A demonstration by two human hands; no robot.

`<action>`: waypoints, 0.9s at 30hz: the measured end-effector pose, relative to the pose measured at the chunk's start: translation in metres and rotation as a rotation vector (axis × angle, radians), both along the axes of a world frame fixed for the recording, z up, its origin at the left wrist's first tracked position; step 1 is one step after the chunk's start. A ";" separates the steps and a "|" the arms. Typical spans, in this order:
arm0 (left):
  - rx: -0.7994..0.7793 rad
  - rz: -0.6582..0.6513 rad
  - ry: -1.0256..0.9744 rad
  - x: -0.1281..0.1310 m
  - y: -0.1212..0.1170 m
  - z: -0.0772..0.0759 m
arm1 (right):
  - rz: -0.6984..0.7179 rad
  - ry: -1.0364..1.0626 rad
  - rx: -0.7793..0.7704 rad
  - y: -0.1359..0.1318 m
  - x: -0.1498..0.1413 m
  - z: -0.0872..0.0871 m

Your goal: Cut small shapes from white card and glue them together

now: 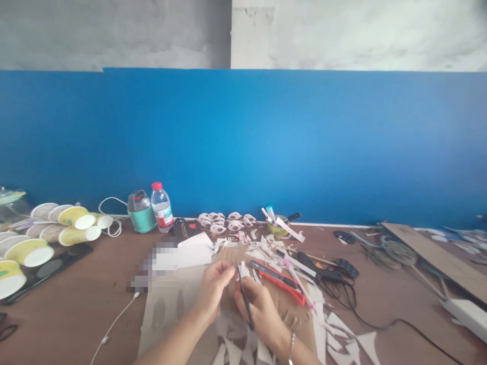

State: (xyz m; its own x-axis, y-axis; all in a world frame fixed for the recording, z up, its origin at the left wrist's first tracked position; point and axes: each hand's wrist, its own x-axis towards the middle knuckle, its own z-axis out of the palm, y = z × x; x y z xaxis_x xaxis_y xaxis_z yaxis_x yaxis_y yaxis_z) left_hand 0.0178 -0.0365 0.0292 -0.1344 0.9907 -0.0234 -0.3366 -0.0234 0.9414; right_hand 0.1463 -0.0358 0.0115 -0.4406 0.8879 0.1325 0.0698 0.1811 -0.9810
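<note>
In my right hand (261, 306) is a pair of scissors (247, 304) with dark handles, its blades pointing up and away from me. My left hand (216, 286) is closed in a pinch beside the blades, on a small white piece of paper that is mostly hidden by the fingers. Both hands are over a brown cardboard sheet (304, 324) strewn with white paper scraps (232, 350). Just beyond my right hand lie an orange utility knife (281, 284) and a pink-and-white pen (299, 284).
Curved white cutouts (218, 228) are grouped near the blue partition (243, 142). Left of them stand a red-capped bottle (162, 208) and a teal-grey container (141, 213). Stacked paper cups (30, 252) lie far left. A black glue gun (323, 271) and its cable lie right.
</note>
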 end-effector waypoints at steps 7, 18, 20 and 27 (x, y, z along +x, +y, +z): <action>-0.012 -0.022 0.008 -0.002 0.001 0.002 | 0.024 -0.010 -0.046 0.002 0.004 0.000; 0.016 -0.035 -0.021 -0.001 0.000 0.004 | 0.060 0.038 -0.019 0.002 0.005 0.002; 0.020 -0.027 -0.011 -0.001 0.000 0.003 | 0.060 0.027 -0.017 0.002 0.005 0.003; 0.011 -0.040 0.014 -0.002 0.000 0.005 | 0.053 0.027 0.008 0.002 0.005 0.003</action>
